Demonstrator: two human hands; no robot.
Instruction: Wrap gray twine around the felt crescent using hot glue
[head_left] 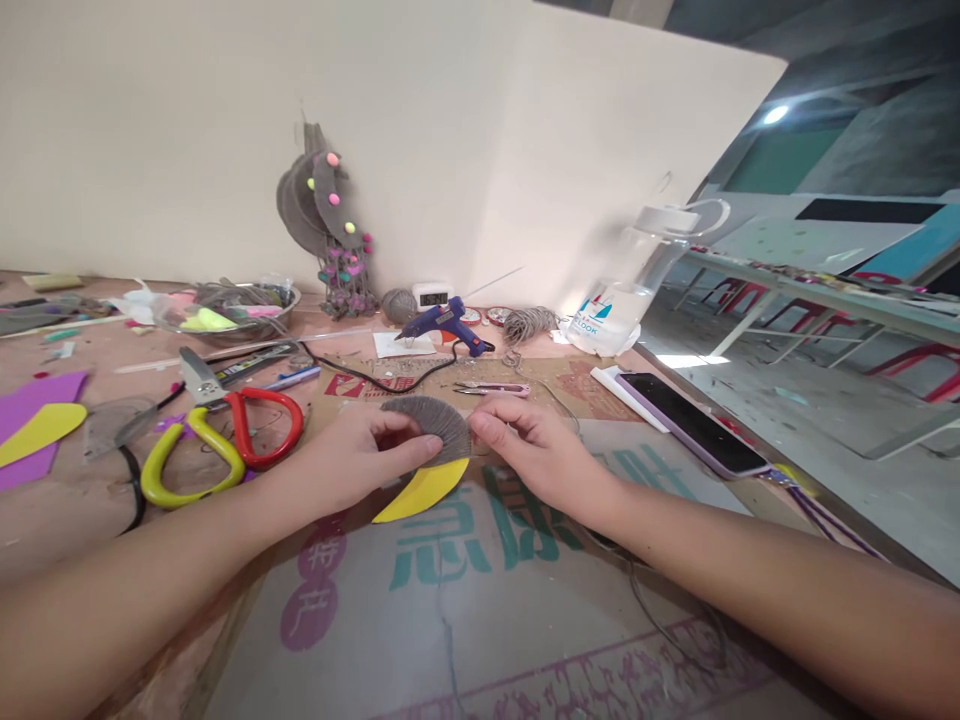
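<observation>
Yellow crescent [424,492], partly wrapped in grey yarn [442,415], sits mid-view, bare tip at 7 o'clock. Left hand [371,445] pinches the wrapped part from 9 o'clock, thumb on top; right hand [529,450] fingers look pinched on yarn at 2 o'clock. Guessing it's light, bendy, easily creased, so grip the yarn-covered part, it'll probably slip less.

On the clear bottle [611,300], the blue letters "LOOK" could be read at the end of a word, under a sail-like mark. The small white clock [432,298] showed digits too blurred to read surely. The brown cardboard [540,380] bore red Chinese print, a cable across it. The pale sheet [360,640] carried large green characters, partly covered, and purple discs [309,610] with one white character each.
</observation>
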